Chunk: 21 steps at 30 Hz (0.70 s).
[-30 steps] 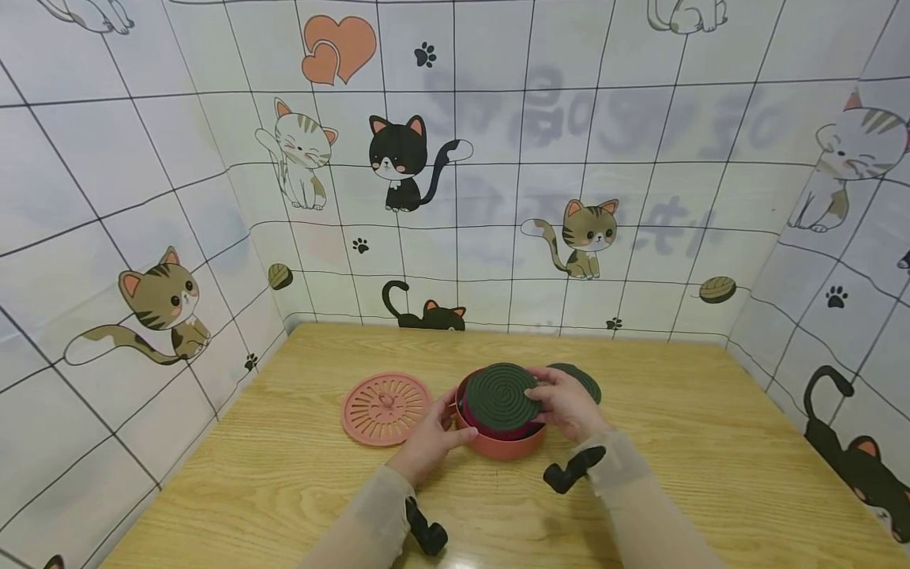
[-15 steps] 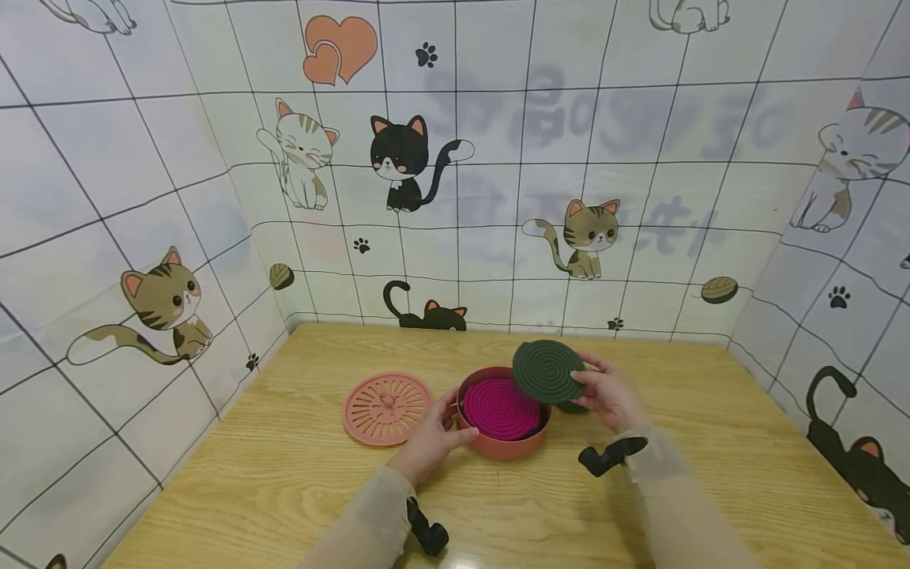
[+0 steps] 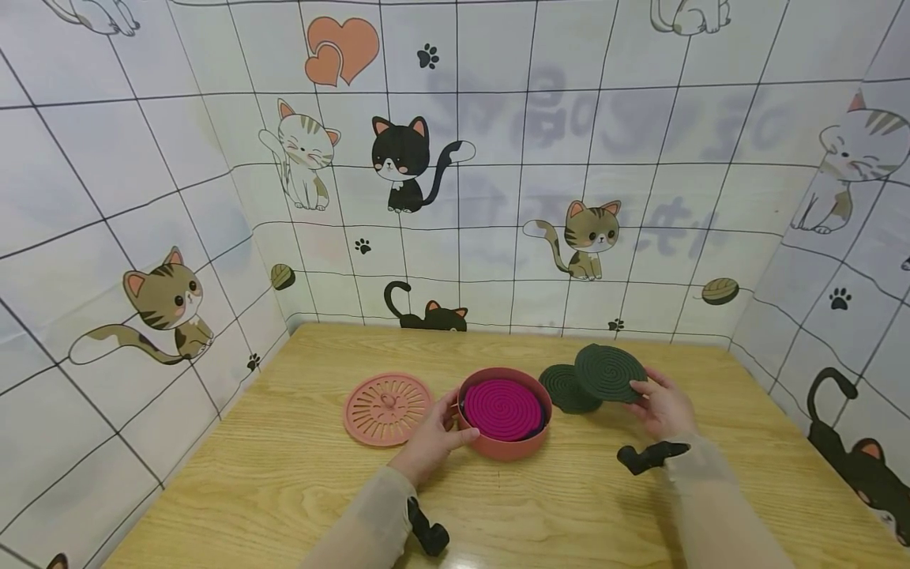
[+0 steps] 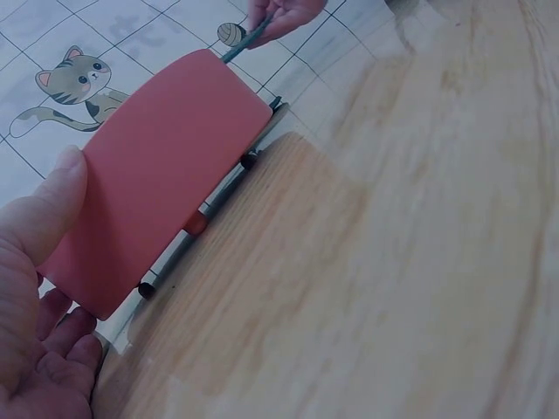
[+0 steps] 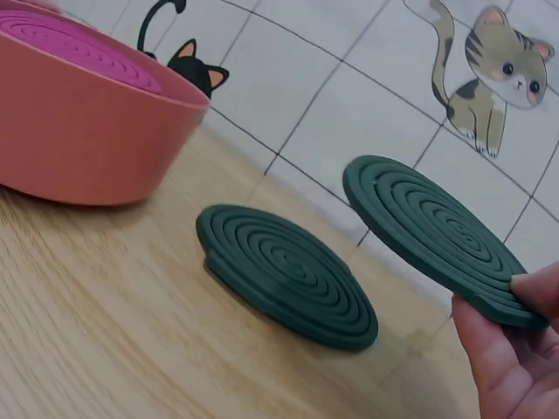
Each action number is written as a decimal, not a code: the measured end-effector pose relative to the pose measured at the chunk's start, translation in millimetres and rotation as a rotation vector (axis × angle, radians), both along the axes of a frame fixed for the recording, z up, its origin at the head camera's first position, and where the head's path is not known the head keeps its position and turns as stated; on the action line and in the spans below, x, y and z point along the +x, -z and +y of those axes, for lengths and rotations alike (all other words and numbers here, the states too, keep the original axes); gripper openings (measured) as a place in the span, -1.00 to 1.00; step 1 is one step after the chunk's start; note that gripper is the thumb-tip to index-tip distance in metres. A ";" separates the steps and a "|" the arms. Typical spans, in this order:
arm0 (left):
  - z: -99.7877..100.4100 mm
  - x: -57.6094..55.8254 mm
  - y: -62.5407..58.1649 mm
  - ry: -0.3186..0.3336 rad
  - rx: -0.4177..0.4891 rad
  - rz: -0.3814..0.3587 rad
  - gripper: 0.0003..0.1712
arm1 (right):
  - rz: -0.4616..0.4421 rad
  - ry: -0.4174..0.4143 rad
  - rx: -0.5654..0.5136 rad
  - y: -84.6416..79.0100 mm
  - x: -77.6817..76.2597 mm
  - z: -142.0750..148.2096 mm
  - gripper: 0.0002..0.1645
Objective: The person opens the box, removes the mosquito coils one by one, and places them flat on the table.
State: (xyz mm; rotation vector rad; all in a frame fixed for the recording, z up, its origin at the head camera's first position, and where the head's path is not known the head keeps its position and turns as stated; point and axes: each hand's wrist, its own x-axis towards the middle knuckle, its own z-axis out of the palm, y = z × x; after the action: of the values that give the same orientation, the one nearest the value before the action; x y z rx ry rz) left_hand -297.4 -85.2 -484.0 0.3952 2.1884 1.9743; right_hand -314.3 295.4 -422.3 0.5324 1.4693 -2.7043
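My right hand (image 3: 663, 405) pinches a dark green spiral mosquito coil (image 3: 607, 373) by its right edge, tilted in the air right of the round pink holder (image 3: 506, 450). Another green coil (image 3: 562, 389) lies on the table just beyond the holder's right side; the raised one partly hides it in the head view. Inside the holder sits a magenta coil (image 3: 502, 409), with something dark at its edge. My left hand (image 3: 429, 442) grips the holder's left side, thumb on the front wall. Small dark feet (image 4: 147, 290) show under the holder in the left wrist view.
A pink slotted lid (image 3: 387, 409) with a small central knob lies flat left of the holder. The wooden table (image 3: 298, 490) ends at walls (image 3: 490, 237) covered in cat-patterned tile sheeting, at the back and both sides.
The right hand has lifted the green coil out from above the holder and carried it right, past the coil on the table. This uncovered the magenta coil. The left hand has stayed on the holder.
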 end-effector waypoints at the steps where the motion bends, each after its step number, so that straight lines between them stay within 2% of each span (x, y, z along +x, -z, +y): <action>1: 0.0 0.0 -0.1 0.000 0.001 0.002 0.00 | -0.023 0.031 -0.007 2.1 -0.2 2.2 -0.31; 6: -0.4 -0.5 1.1 0.001 0.001 0.003 0.00 | -0.093 0.143 -0.029 12.1 -0.2 8.4 -0.07; 17: 0.2 0.5 1.3 0.005 -0.005 0.003 -0.01 | -0.162 0.318 0.018 23.1 0.1 12.2 -0.12; 21: 1.0 0.5 0.4 -0.001 -0.006 -0.009 0.00 | -0.181 0.354 0.045 26.2 -0.8 11.7 -0.11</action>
State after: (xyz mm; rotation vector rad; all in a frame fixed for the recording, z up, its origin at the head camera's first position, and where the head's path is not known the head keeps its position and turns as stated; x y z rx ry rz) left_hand -296.9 -84.2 -484.4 0.3839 2.1885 1.9661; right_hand -315.1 307.1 -448.5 1.1055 1.5154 -2.7778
